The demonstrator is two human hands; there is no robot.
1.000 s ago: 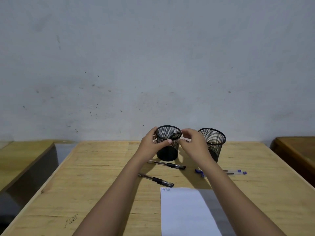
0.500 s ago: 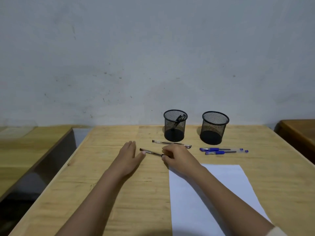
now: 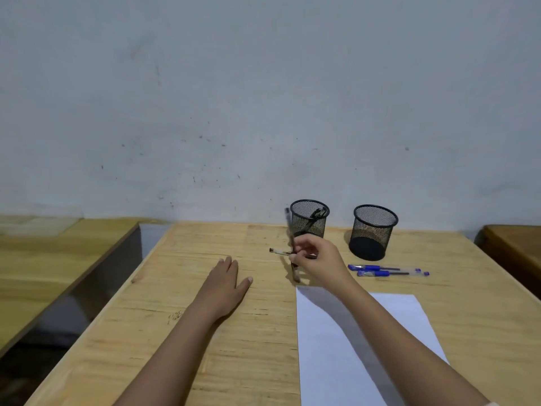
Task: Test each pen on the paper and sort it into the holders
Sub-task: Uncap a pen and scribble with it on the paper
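My right hand (image 3: 317, 260) grips a black pen (image 3: 289, 227), held nearly upright just above the table's wooden top (image 3: 205, 332). A second black pen (image 3: 279, 252) lies flat behind my fingers. Two black mesh holders stand at the back: the left holder (image 3: 309, 218) has a pen in it, the right holder (image 3: 373, 231) looks empty. Two blue pens (image 3: 386, 270) lie side by side in front of the right holder. White paper (image 3: 345, 347) lies under my right forearm. My left hand (image 3: 227, 284) rests flat on the table, fingers straight.
A grey wall rises right behind the holders. A lower wooden desk (image 3: 44, 265) stands to the left across a gap, and another desk's corner (image 3: 515, 250) shows at the right edge.
Both hands came back from the left holder. My right hand took the nearer black pen off the table and raised it upright. My left hand settled flat on the table.
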